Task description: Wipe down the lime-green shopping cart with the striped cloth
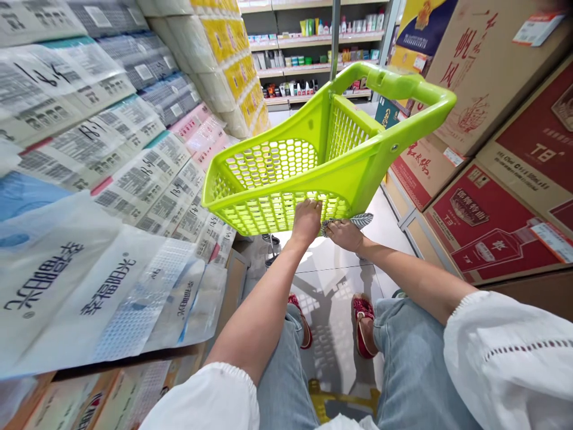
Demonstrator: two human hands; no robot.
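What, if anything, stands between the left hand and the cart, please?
Nothing visible does: the left hand is right at the mesh side of the cart. The striped item is at the right hand.

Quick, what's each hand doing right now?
Left hand: fingers curled against the green cart's mesh side; whether it grips cannot be told.
Right hand: closed on a grey-and-white striped item by the cart.

Both forearms (268, 292) are slanting inward, the left hand (307, 221) holding its fingers (316, 206) curled, the right hand (344, 234) lying just beside it
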